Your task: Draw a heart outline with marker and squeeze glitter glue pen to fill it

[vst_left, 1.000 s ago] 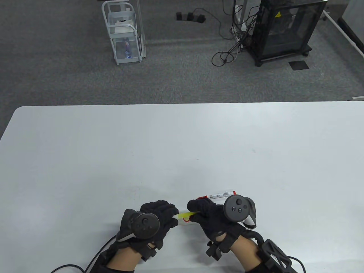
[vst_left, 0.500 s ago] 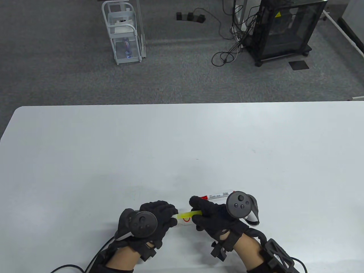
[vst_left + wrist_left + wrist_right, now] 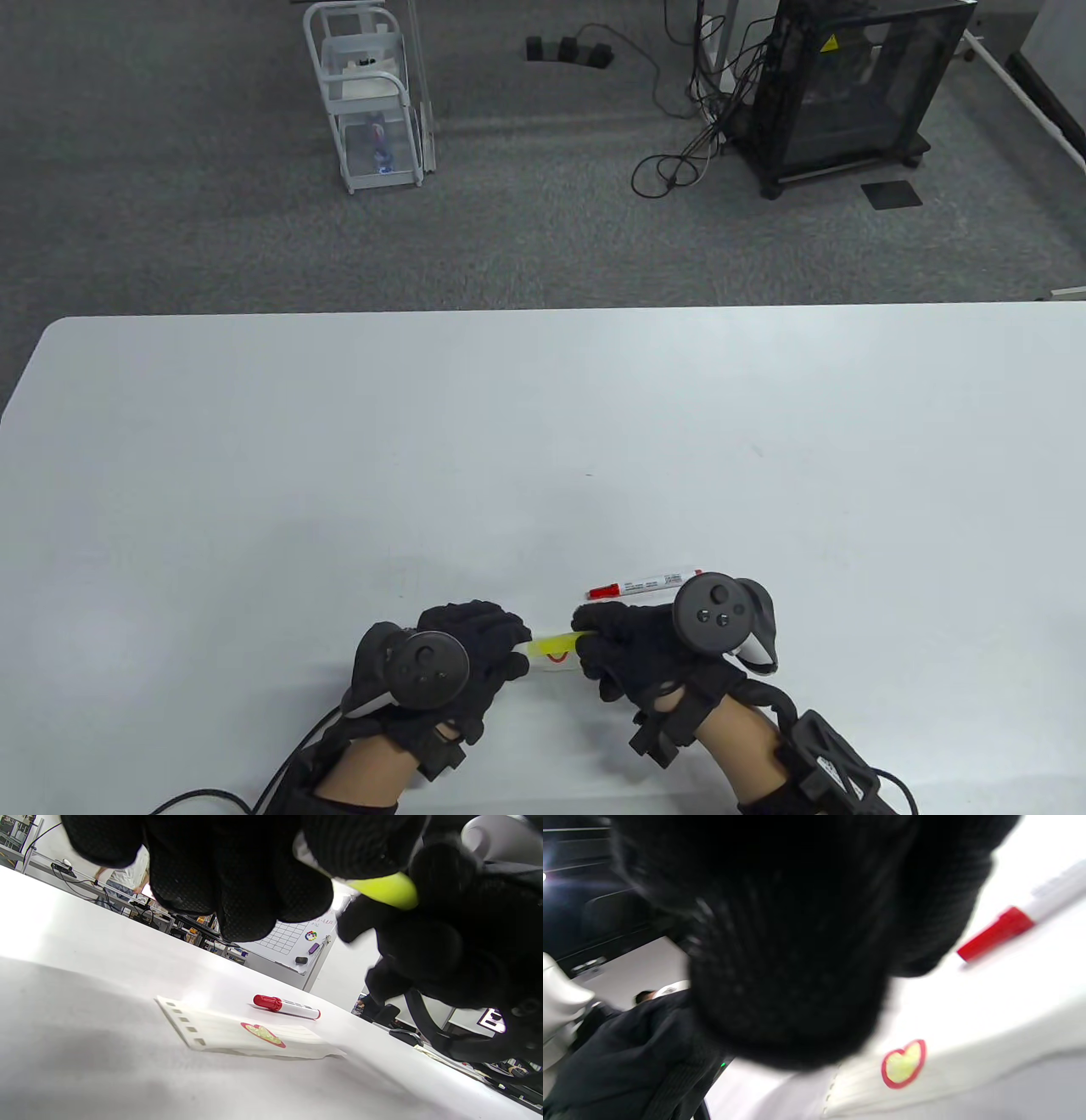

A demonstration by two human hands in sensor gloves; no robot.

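A yellow glitter glue pen (image 3: 553, 642) is held level between both hands just above the table. My left hand (image 3: 509, 649) pinches its left end, where a whitish piece shows between the fingers (image 3: 271, 887). My right hand (image 3: 591, 643) grips the yellow barrel (image 3: 388, 891). Under the pen lies a small white paper (image 3: 212, 1024) bearing a red heart outline (image 3: 903, 1065) filled with yellow glitter; in the table view only the heart's lower arc (image 3: 556, 655) shows. The red-capped marker (image 3: 645, 585) lies capped on the table just beyond my right hand.
The white table (image 3: 543, 441) stretches far beyond the hands. Cables trail from both wrists toward its near edge. On the floor past the far edge stand a white wire rack (image 3: 373, 93) and a black cabinet (image 3: 848, 85).
My right hand has drawn slightly toward me and its fingers have curled lower, uncovering the marker's red cap. The pen stays between both hands; the left hand has barely moved.
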